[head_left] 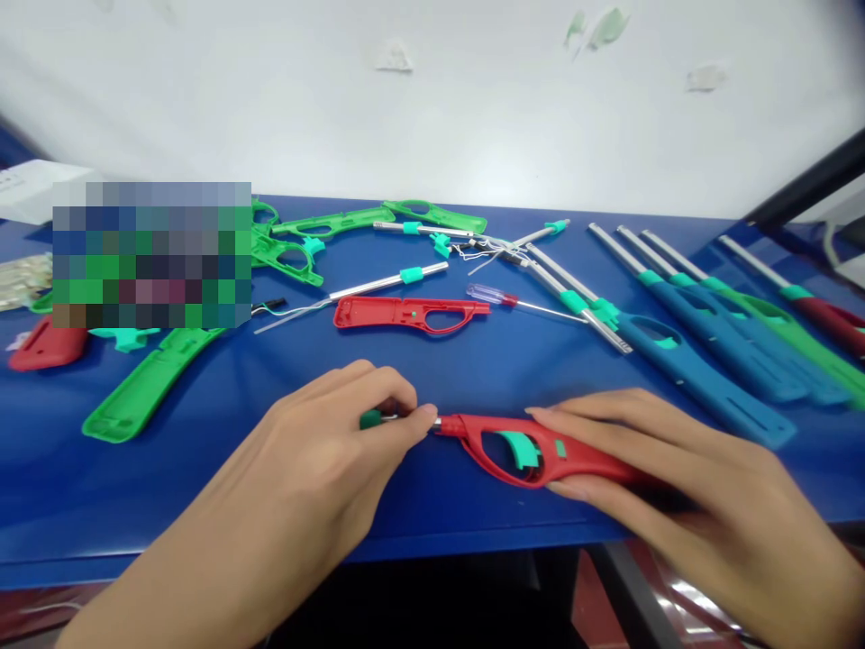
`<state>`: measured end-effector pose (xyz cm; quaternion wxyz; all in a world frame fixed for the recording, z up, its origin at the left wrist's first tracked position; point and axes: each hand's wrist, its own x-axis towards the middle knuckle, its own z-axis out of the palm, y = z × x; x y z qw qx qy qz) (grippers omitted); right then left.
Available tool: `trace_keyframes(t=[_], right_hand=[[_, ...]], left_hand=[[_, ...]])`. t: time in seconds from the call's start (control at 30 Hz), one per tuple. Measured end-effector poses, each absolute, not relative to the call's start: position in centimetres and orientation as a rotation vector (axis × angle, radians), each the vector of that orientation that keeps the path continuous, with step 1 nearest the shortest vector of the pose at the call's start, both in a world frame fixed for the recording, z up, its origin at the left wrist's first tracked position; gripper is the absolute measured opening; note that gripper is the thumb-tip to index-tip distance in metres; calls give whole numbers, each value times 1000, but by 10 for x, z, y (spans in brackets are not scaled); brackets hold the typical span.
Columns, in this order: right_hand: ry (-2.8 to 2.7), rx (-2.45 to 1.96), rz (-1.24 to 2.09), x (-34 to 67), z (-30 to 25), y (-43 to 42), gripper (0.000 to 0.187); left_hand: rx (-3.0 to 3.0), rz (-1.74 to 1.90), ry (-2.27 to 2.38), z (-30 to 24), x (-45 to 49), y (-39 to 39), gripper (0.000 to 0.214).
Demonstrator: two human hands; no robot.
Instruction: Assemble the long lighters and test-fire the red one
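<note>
My left hand [338, 451] is closed, its thumb and fingers pinching a thin metal rod with a dark green end [370, 419]. Most of that rod is hidden by the fingers, so its kind is unclear. A bit of metal shows where it meets the nose of a red gas lighter [496, 473]. Around the lighter's handle my right hand [669, 460] is closed, steadying it above the blue table. A teal trigger [522, 449] shows inside the lighter's loop. Behind both hands lies a red lighter half-shell [398, 313], with a clear-handled screwdriver [496, 295] beside it.
Several lighters with metal tubes, including a blue one [703, 370], lie at the right. Green half-shells [145, 383] and loose tubes [388, 281] with teal collars spread over the blue table [284, 351]. A white box [40, 191] stands at the far left, near a blurred-out patch.
</note>
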<state>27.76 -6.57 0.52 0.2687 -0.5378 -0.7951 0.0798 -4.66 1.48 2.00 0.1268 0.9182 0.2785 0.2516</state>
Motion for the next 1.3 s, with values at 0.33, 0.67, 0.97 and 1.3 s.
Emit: trace_keyframes(t=[0.33, 0.67, 0.97, 1.3], right_hand=[[-2181, -1443, 191, 273, 11, -64, 30], [-2090, -1478, 383, 268, 17, -55, 27], [-2085, -1559, 642, 267, 31, -49, 30], [-2094, -1564, 522, 268, 23, -56, 26]], left_hand=[[2609, 749, 860, 16, -47, 12, 35], [2726, 539, 976, 5, -53, 4, 89], [2714, 578, 933, 18, -34, 3, 35], [2622, 616, 716, 16, 8, -1, 15]])
